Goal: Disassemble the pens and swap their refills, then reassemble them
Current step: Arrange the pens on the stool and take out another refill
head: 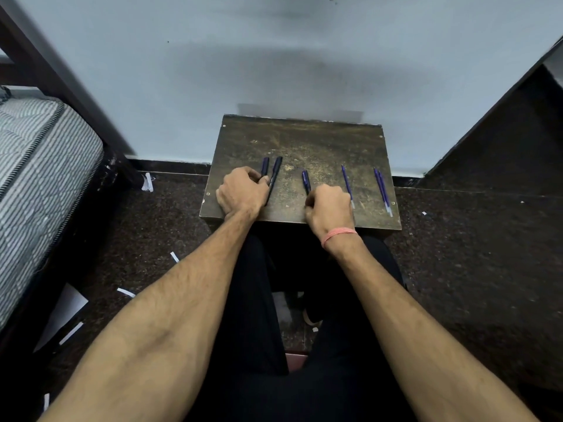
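Observation:
On a small worn wooden table [320, 141] lie dark blue pen parts. My left hand [240, 193] rests at the table's left front, its fingers curled on a short pen barrel [264, 166]; a longer dark pen [274, 178] lies against the hand's right side. My right hand [329, 208], with a pink band on the wrist, is closed on the lower end of another short blue pen piece [306, 180]. One thin blue refill [347, 185] lies just right of that hand. Two more refills [382, 190] lie side by side near the right edge.
The table stands against a pale blue wall [274, 56]. A striped mattress on a dark bed frame [39, 166] is at the left, a dark panel [502, 132] at the right. Paper scraps [126, 292] litter the dark floor. My legs in black trousers are under the table's front.

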